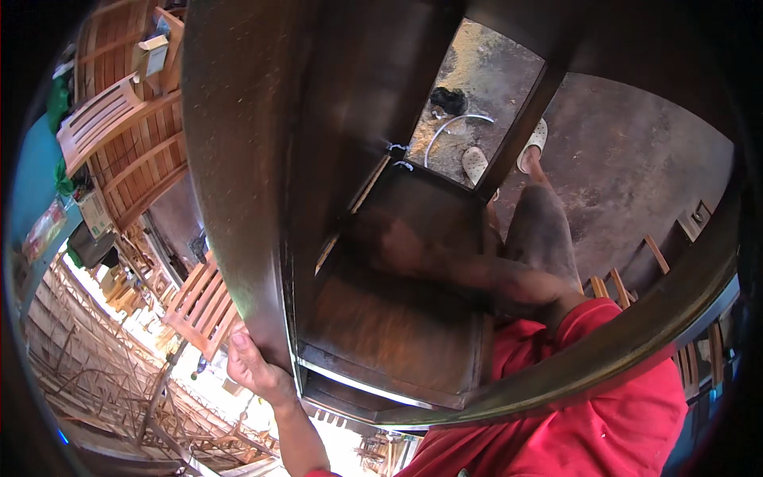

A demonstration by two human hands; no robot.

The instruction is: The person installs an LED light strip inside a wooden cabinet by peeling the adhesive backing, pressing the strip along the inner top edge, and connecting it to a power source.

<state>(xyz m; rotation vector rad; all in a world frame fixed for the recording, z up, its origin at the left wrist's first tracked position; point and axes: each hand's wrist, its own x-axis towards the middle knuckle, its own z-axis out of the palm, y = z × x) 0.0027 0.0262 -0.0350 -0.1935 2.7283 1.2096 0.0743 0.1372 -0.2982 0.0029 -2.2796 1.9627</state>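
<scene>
A big dark brown wooden furniture piece (238,159) with a curved outer rim fills the middle of the view. My left hand (253,364) grips its lower left edge, thumb up against the rim. My right arm in a red sleeve reaches across into the recessed frame (381,334) of the piece. My right hand (397,245) is blurred against the inner panel, and I cannot make out whether it holds anything. Through an opening in the frame I see my two feet in white sandals (475,164) on the dirt floor.
Slatted wooden chairs (119,127) are stacked at the upper left, with more slatted furniture (199,306) and frames at the lower left. A grey hose (453,127) and a dark lump (449,99) lie on the floor by my feet. Wooden slats (628,274) stand at the right.
</scene>
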